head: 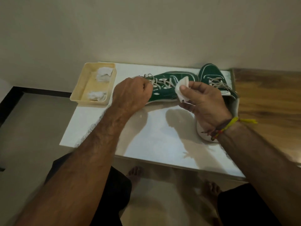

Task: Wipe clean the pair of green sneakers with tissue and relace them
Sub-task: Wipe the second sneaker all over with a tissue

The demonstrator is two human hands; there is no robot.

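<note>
Wiping step in hand, judging by laces still threaded. Left hand [132,93] clenched on the laces of the sneaker [169,86] lying along the table's [162,144] far edge; right hand [206,103] pinching tissue [182,88] against it. Second sneaker [213,74] at far right corner. Next: steady rubbing across the green upper.

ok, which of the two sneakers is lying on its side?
The left sneaker, between both hands, lies on its side with laces facing the camera. The right sneaker beside it sits upright on its sole, near the wooden surface.
</note>
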